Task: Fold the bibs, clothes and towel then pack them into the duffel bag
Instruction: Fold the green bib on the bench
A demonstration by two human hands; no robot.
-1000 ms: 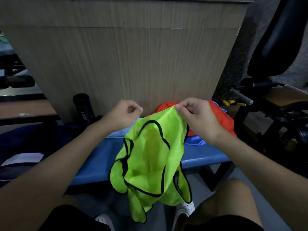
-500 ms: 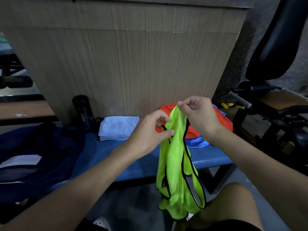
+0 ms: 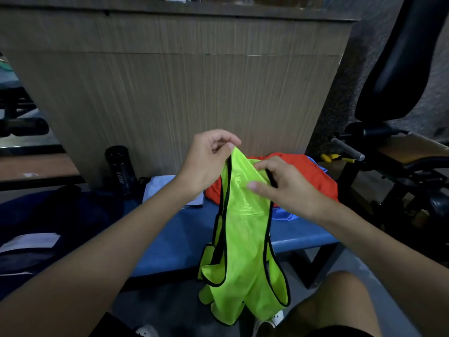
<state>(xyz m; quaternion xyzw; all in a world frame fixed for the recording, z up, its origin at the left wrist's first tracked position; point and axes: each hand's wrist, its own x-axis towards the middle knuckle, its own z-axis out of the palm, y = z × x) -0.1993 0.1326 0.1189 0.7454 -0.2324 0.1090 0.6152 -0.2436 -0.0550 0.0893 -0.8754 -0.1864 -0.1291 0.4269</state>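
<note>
A neon yellow-green bib (image 3: 243, 239) with black trim hangs in front of the blue bench (image 3: 175, 237). My left hand (image 3: 206, 161) pinches its top corner. My right hand (image 3: 281, 186) grips the bib's black-trimmed edge just below and to the right. An orange garment (image 3: 308, 173) lies bunched on the bench behind the bib, with a blue cloth (image 3: 284, 215) under it. A folded light blue towel (image 3: 158, 188) lies on the bench behind my left forearm. The dark navy duffel bag (image 3: 48, 222) sits open at the left.
A black bottle (image 3: 119, 169) stands against the wooden panel (image 3: 170, 93) behind the bench. Black gym equipment with a padded seat (image 3: 401, 161) stands close on the right. My knees and white shoes (image 3: 274, 319) are below the bench edge.
My left hand has taken over the bib's top corner and risen. My right hand has let go of the top and moved down onto the right edge. The bib has shifted slightly left.
</note>
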